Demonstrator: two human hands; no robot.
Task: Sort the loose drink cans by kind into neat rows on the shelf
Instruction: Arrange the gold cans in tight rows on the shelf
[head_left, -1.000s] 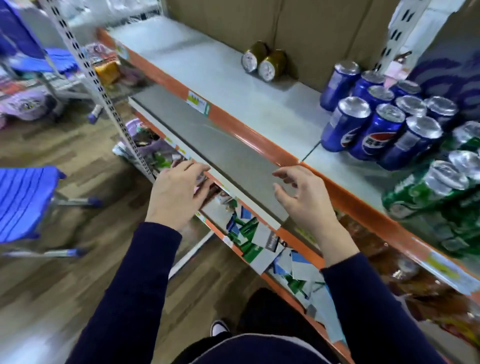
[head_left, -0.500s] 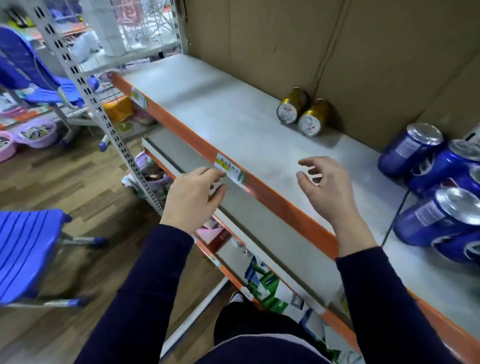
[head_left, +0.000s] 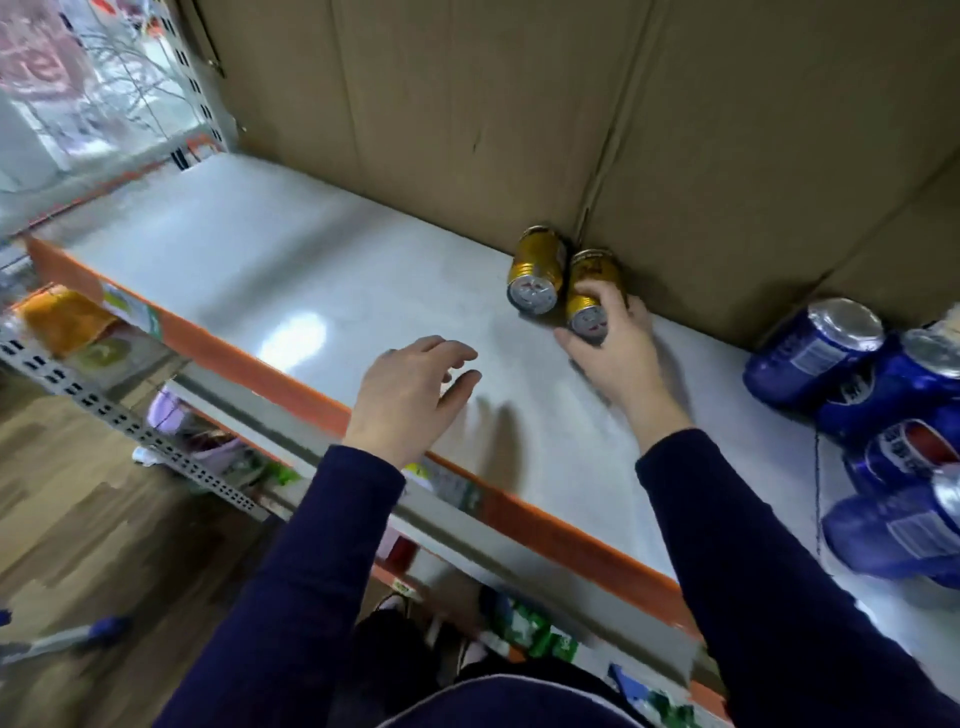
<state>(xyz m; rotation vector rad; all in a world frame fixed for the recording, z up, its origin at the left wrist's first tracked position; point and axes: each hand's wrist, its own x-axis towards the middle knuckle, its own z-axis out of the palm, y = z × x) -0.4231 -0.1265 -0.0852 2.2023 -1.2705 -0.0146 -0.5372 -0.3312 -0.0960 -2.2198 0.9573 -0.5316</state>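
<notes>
Cans of two kinds share the grey shelf (head_left: 285, 270), and most of its left stretch is bare, which leaves room to lay out rows. Just past the shelf's orange front edge the left hand (head_left: 410, 395) hovers above the surface with its fingers loosely spread and nothing in them, likely ready to take the next can. Further right, two gold cans (head_left: 537, 260) are pushed back against the cardboard (head_left: 519, 104) behind the shelf, touching each other; they seem to lie on their sides with their ends facing forward. The right hand (head_left: 618, 348) has its fingers curled round the gold can on the right (head_left: 597, 275), thumb by its near end, probably to lift it. At the far right the blue cans (head_left: 815, 348) cluster together, well apart from the gold pair, so the kinds are already partly separated
</notes>
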